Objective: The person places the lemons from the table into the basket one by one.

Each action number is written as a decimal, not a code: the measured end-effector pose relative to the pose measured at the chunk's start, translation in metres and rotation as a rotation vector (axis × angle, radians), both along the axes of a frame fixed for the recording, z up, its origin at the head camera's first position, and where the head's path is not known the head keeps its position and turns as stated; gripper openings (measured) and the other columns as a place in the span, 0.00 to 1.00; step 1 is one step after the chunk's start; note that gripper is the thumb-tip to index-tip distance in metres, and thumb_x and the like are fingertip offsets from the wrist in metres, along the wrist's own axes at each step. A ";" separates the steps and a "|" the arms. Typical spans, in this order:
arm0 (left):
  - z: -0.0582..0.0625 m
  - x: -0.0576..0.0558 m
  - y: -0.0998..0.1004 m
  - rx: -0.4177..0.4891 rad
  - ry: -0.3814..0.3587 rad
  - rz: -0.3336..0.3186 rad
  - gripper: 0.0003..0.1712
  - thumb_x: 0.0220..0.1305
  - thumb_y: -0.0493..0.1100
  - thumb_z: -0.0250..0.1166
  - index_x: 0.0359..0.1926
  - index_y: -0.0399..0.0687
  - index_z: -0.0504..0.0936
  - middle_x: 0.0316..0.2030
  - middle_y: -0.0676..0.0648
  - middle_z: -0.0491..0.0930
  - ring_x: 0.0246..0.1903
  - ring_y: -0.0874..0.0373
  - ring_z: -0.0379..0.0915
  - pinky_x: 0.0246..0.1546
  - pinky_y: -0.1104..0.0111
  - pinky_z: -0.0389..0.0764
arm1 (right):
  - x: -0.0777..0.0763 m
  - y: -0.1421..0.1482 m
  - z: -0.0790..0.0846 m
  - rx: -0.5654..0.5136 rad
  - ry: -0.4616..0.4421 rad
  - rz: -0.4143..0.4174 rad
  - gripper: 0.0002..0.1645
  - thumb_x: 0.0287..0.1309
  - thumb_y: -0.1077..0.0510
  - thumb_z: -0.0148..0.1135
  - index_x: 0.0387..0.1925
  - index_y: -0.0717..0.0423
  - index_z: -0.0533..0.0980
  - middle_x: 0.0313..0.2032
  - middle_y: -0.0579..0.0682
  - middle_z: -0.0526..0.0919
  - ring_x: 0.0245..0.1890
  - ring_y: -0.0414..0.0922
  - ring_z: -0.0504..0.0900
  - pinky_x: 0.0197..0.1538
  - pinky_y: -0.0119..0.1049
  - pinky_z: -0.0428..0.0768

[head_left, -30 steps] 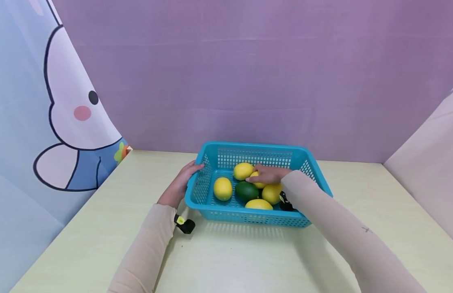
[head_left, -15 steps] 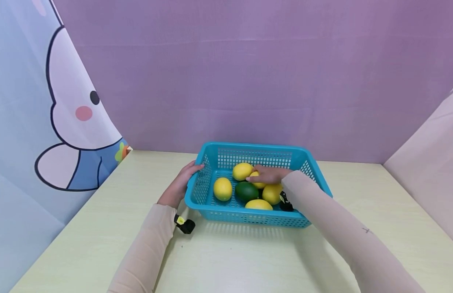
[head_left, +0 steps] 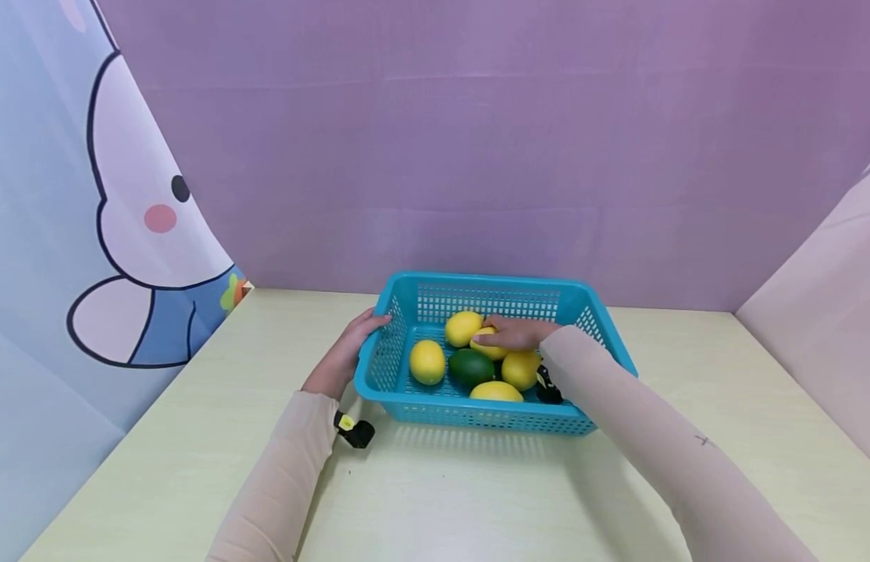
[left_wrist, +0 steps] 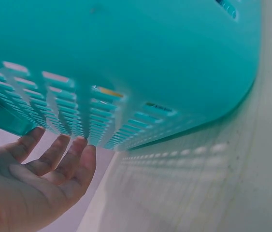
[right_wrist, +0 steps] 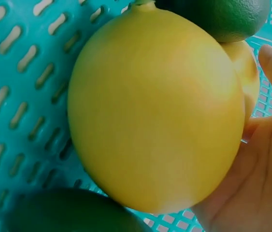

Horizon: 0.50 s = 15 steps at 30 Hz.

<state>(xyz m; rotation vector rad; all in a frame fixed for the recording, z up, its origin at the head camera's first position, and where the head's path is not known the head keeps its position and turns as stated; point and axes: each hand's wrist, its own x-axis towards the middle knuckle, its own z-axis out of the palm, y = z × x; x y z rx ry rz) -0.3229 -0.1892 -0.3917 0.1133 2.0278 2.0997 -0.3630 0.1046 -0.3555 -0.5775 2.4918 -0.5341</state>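
In the head view, a blue plastic basket (head_left: 477, 411) holds several lemons and a smooth dark green fruit (head_left: 471, 368). My left hand (head_left: 347, 353) grips its left end, thumb over the rim; the left wrist view shows the fingertips (left_wrist: 90, 152) against the outer wall. Inside the basket, my right hand (head_left: 518, 332) holds a lemon (head_left: 488, 343) between thumb and fingers. Left of that lemon lies another lemon (head_left: 463, 329). Close up in the right wrist view, a large lemon (right_wrist: 155, 106) hides much of the held one (right_wrist: 247, 67).
One lemon (head_left: 427, 362) sits apart near the basket's left end, and another lemon (head_left: 497, 392) lies along the front wall. A second green fruit (right_wrist: 73, 212) shows low in the right wrist view. The basket stands on a pale table (head_left: 435, 499) before a purple cloth (head_left: 491, 156).
My right hand and the lemon it holds have shifted slightly left. The dark green fruit and the lemons beside it have moved a little left too. My left hand has stayed put.
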 end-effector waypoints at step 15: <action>0.000 0.003 -0.003 0.004 -0.014 0.006 0.34 0.72 0.49 0.46 0.74 0.50 0.47 0.67 0.36 0.59 0.63 0.38 0.60 0.57 0.48 0.69 | -0.001 0.006 0.012 -0.055 0.061 -0.018 0.33 0.69 0.40 0.41 0.66 0.55 0.57 0.66 0.60 0.60 0.66 0.57 0.60 0.64 0.55 0.63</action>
